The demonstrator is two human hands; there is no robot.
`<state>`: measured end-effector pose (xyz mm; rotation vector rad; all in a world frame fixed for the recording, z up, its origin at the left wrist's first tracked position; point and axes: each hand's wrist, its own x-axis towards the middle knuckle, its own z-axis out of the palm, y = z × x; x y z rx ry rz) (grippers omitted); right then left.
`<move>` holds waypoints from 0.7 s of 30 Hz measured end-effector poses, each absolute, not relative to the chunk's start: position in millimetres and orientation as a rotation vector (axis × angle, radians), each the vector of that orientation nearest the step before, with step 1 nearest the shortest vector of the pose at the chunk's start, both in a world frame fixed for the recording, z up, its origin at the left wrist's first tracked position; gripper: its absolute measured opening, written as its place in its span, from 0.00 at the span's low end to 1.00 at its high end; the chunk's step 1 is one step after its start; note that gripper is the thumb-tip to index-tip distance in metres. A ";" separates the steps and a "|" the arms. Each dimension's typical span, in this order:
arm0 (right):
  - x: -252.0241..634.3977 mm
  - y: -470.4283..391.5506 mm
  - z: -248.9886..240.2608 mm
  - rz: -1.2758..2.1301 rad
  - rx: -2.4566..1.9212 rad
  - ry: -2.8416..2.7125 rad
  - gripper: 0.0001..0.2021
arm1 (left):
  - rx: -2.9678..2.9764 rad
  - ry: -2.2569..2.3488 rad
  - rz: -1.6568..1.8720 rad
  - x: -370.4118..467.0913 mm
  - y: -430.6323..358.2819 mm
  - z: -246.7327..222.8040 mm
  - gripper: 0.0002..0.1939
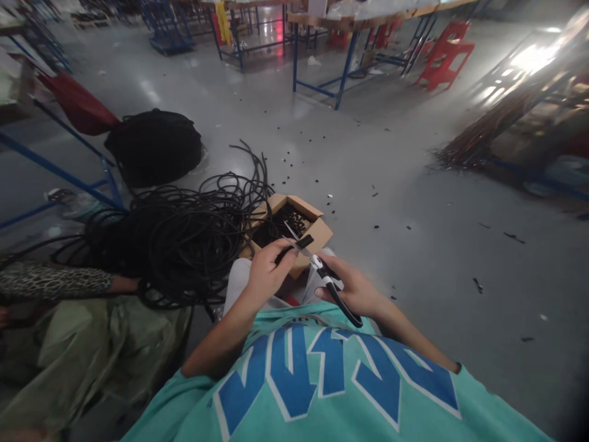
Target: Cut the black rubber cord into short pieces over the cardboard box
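Note:
My left hand is closed around a short length of black tubing, whose end sticks out past the fingers toward the right. In my right hand are scissors with black and white handles. Their blades are parted and lie at the tubing; whether they touch it I cannot tell. Just below and beyond both hands stands an open cardboard box holding many small black cut pieces.
A large tangle of black tubing lies left of the box, with a black bundle behind it. A co-worker's patterned sleeve reaches in at left. Black scraps dot the floor. Blue-legged tables and red stools stand farther back.

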<state>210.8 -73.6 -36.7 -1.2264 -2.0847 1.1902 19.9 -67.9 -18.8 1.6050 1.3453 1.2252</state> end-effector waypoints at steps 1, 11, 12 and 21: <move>210.7 -73.6 -35.9 1.193 -1.205 -2.089 0.30 | 1.624 1.347 1.219 19.6 -68.3 -18.4 0.08; 208.9 -74.9 -27.6 1.160 -1.098 -2.117 0.29 | 1.738 1.380 1.172 18.8 -70.1 -14.9 0.10; 208.5 -74.8 -26.9 1.156 -1.094 -2.113 0.29 | 1.737 1.380 1.175 18.8 -70.3 -14.5 0.09; 205.5 -77.6 -25.6 1.215 -1.166 -2.009 0.24 | 1.697 1.429 1.161 17.9 -71.7 -16.6 0.10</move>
